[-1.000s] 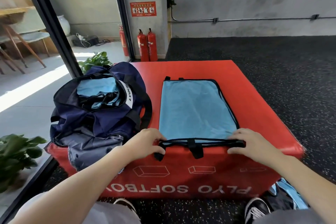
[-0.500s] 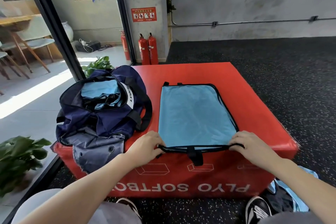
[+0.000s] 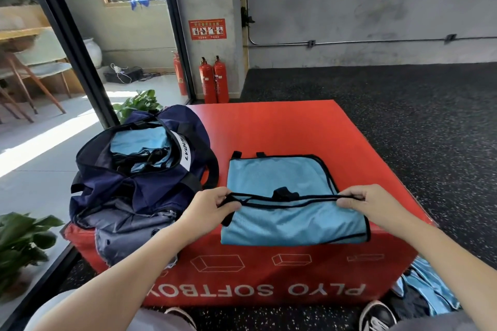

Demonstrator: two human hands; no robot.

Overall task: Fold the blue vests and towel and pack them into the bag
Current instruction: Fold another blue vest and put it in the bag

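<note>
Blue vest point(image 3: 279, 183), black-trimmed, lay flat on the red soft box point(image 3: 269, 126), its near edge lifted and doubled back toward 12 o'clock. Left hand point(image 3: 208, 205) pinched the black trim at the vest's 9 o'clock corner; right hand point(image 3: 368, 203) pinched the same trim at 3 o'clock, fingers curled round it. Navy bag point(image 3: 139, 177) sat open at 9 o'clock of the vest, just beside it, folded blue cloth point(image 3: 138, 140) inside. More blue fabric point(image 3: 427, 293) lay on the floor at 5 o'clock. Two fire extinguishers point(image 3: 213, 79) stood at 12 o'clock by the wall.
</note>
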